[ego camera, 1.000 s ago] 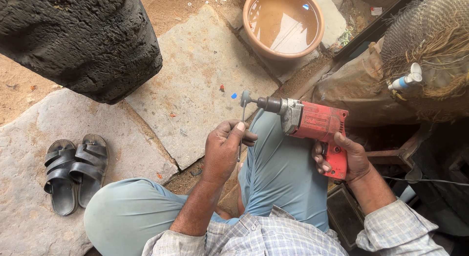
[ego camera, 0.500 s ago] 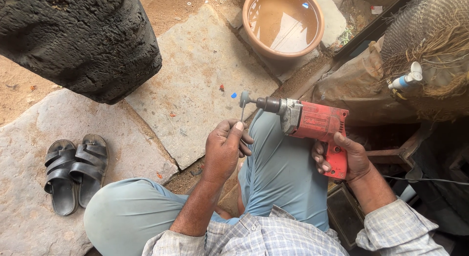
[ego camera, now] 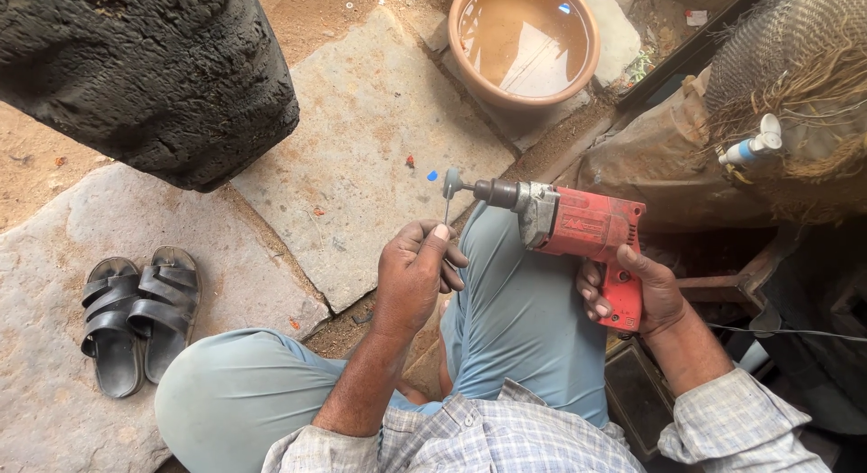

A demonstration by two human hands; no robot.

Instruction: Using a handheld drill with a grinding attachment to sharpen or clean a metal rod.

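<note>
Two hands are sharing the work above your lap, and the line that matters is running between them. Nearest you, your right hand is wrapping closed around the handle of the red electric drill, thumb and fingers curled over the grip, and is holding the tool roughly level over your right thigh; a dark cord is trailing off to the right. The drill's long axis is lying almost straight across the view, its nose pointing toward your left, with a small grey grinding wheel sitting at the end of the chuck. Your left hand is the nearer one to that wheel: it is sitting just below and slightly left of it, fingers pinched shut on a thin metal rod. The rod is standing close to upright, so it is crossing the drill's axis nearly at a right angle, and its upper end is reaching the wheel's lower edge; whether the two are actually touching, you cannot tell from here. Farther out, a pair of dark sandals is lying on the stone slab to your left, a big black rough block is standing beyond them, and a clay basin of muddy water is sitting farthest off, beyond the drill.
</note>
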